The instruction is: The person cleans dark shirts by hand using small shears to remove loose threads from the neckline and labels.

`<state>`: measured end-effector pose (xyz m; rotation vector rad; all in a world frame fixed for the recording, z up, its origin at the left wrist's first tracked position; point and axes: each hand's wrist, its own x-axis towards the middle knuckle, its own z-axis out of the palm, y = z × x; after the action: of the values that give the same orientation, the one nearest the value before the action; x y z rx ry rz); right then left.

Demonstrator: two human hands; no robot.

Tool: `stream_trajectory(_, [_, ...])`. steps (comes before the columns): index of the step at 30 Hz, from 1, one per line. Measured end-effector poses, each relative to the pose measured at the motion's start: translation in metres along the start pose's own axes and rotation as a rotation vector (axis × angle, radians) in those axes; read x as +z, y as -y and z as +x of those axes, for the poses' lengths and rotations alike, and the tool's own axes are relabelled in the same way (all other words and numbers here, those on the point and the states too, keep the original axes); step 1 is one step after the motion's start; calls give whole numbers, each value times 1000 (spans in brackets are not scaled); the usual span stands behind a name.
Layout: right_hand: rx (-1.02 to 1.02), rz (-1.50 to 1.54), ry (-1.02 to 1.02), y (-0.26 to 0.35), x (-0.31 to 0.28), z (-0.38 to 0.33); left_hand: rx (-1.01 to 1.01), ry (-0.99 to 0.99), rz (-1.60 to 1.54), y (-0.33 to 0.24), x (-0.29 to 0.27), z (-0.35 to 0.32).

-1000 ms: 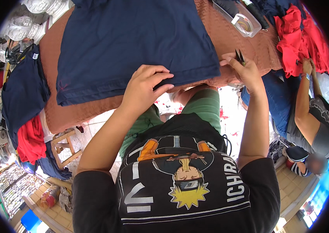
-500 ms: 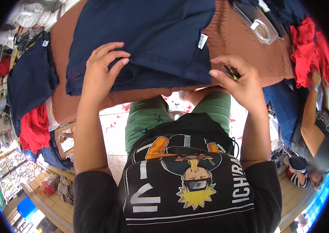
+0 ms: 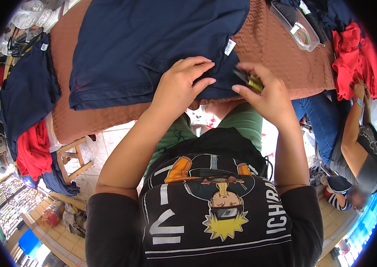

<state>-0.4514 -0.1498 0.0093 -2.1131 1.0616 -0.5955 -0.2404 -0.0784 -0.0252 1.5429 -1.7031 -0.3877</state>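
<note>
Along the near edge of the brown-covered worktop [image 3: 286, 78], a navy garment [image 3: 152, 42] lies spread, seemingly for easy reach. Over it, the left hand [image 3: 181, 82] has thumb and fingers parted, perhaps steadying the garment. Apart from it, the partly blurred right hand [image 3: 266, 91] curls around small snips [image 3: 254, 84], held so the thumb seems free. Toward the far right corner sits a clear tray [image 3: 315, 45].

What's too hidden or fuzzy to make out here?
Head view:
Navy garment: far end cut off by top edge.
Its part beneath left hand: covered by that hand.
Snips: tips blurred, handles partly hidden by right hand.
Tag: print too small to read.
</note>
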Motion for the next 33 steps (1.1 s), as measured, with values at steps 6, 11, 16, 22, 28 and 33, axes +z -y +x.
stream_trajectory(6, [7, 414, 32, -2, 18, 13, -111, 51, -75, -2, 1, 3])
stream_trajectory(11, [151, 513, 84, -11, 34, 9, -225, 118, -101, -5, -5, 11])
stream_trajectory(16, [152, 399, 124, -6, 30, 8, -317, 147, -165, -2, -9, 11])
stream_trajectory(22, [13, 175, 100, 0, 29, 12, -338, 163, -167, -11, -10, 12])
stream_trajectory(28, [-134, 27, 32, 7, 21, 13, 56, 135, -19, -17, -30, 10])
stream_trajectory(33, [50, 242, -48, -7, -11, -1, 62, 655, -292, -36, -65, 16])
